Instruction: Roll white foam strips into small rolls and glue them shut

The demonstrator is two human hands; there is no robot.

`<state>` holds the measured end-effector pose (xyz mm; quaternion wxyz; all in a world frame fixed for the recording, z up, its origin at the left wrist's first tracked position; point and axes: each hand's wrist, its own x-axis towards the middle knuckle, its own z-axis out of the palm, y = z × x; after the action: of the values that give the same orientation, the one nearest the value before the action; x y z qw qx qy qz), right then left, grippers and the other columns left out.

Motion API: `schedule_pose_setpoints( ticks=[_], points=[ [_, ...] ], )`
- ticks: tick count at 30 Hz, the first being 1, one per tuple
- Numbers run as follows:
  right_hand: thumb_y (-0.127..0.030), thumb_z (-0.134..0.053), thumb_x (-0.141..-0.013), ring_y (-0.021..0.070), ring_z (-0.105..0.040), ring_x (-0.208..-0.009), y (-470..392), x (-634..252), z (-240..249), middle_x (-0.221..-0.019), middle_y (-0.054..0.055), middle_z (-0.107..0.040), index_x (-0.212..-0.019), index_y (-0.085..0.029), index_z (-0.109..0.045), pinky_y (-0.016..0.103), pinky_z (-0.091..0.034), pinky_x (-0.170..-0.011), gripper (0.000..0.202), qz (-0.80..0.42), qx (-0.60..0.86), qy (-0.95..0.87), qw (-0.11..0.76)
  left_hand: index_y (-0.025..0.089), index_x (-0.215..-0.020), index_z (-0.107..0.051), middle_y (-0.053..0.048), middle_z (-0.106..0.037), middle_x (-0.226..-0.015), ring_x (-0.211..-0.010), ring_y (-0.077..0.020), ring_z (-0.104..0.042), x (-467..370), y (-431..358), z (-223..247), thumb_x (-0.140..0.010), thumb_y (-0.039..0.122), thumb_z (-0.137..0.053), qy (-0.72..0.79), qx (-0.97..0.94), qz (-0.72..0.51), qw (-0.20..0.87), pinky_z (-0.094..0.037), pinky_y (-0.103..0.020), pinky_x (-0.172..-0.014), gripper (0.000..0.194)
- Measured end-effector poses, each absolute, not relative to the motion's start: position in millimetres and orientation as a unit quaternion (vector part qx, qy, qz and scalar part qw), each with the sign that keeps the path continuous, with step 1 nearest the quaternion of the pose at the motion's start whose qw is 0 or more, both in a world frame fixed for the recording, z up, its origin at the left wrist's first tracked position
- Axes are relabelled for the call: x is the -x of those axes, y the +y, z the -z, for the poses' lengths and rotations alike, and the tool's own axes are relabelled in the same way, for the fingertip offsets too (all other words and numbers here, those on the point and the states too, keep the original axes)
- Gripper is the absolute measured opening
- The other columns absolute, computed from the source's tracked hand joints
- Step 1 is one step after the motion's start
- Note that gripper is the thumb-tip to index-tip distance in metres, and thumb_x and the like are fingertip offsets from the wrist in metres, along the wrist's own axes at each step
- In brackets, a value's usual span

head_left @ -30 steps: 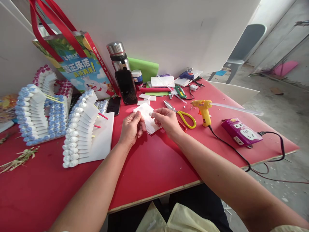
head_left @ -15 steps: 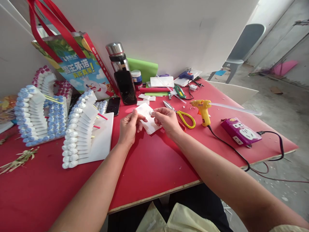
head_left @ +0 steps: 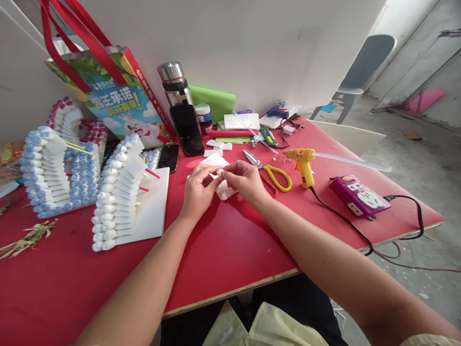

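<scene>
A small white piece [head_left: 220, 172] is pinched between the fingertips of both hands. My left hand [head_left: 200, 187] has its fingers closed on the piece's left side, and my right hand [head_left: 245, 179] grips it from the right. Beneath them a stack of white sheets [head_left: 226, 192] lies on the red table [head_left: 230, 245], partly covered by the hands. Pliers with yellow and red handles [head_left: 276, 177] rest just right of my right hand. Left of my hands, a white model of rolled pieces [head_left: 108, 209] stands on a white board [head_left: 154, 209].
A yellow glue gun [head_left: 306, 168] and a purple power socket [head_left: 360, 196] with cords are on the right. Behind are a steel flask [head_left: 176, 86], a phone [head_left: 186, 127] and a green cutter [head_left: 268, 137]. A blue-and-white model [head_left: 39, 168] and a bag [head_left: 118, 101] stand left.
My left hand has moved right and its fingers now meet those of my right hand at the small white piece. My right hand has shifted slightly left.
</scene>
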<state>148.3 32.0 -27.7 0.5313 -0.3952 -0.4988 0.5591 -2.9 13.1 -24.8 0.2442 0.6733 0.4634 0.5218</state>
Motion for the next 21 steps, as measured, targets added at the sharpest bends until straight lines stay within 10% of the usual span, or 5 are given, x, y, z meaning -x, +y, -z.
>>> schedule_pose_setpoints(
  ticks=[14,21],
  points=[
    [-0.038,-0.067,-0.083,0.0117,-0.063,-0.057,25.7,-149.8,28.2,-0.083,0.0,-0.07,-0.097,-0.021,-0.058,0.025,-0.048,-0.054,0.023,-0.444,0.426,-0.587,0.526,0.019,-0.096,-0.07,-0.004,-0.067,-0.089,-0.074,-0.0146,-0.06,2.2,16.3,29.5,-0.079,0.036,-0.077,0.47,-0.559,-0.571,0.375,-0.049,-0.027,-0.069,0.025],
    [-0.039,-0.066,-0.084,0.0097,-0.057,-0.044,31.2,-150.2,29.9,-0.07,0.002,-0.071,-0.076,-0.02,-0.053,0.023,-0.044,-0.046,0.024,-0.491,0.437,-0.537,0.53,0.017,-0.094,-0.066,-0.004,-0.069,-0.083,-0.065,-0.0101,-0.058,6.4,21.4,26.2,-0.071,0.027,-0.083,0.41,-0.437,-0.613,0.516,-0.047,-0.024,-0.062,0.03]
  ],
)
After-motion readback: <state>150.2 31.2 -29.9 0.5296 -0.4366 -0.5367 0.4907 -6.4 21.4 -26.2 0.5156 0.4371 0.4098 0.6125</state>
